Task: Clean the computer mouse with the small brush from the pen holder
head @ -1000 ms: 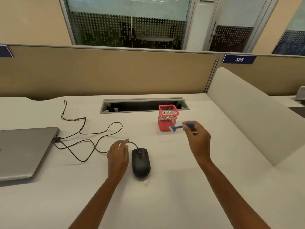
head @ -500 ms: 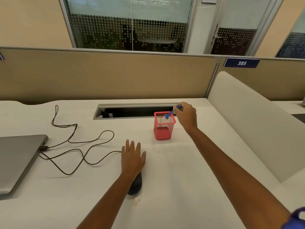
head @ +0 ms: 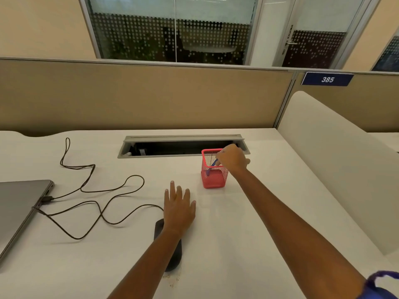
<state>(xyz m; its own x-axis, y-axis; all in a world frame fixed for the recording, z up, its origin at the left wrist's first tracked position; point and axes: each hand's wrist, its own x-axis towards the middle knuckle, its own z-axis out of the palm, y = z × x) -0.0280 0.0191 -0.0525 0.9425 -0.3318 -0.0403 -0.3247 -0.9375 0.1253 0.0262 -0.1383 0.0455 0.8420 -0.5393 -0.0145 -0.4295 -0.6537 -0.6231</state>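
A red mesh pen holder (head: 212, 178) stands on the white desk. My right hand (head: 232, 159) is at its rim, fingers closed on the top of the small blue brush (head: 211, 168), which reaches down inside the holder. The black computer mouse (head: 170, 251) lies near the desk's front, mostly hidden under my left wrist and forearm. My left hand (head: 178, 209) rests flat over the mouse's front end, fingers spread, gripping nothing.
A grey closed laptop (head: 19, 210) lies at the left. The mouse's black cable (head: 97, 190) loops across the desk to it. An open cable tray (head: 183, 145) is behind the holder. A padded divider (head: 336, 160) bounds the right side. Small crumbs (head: 172, 280) lie near the mouse.
My right hand carried the brush from beside the holder to above it, then lowered it inside. My left hand shifted from beside the mouse to on top of it.
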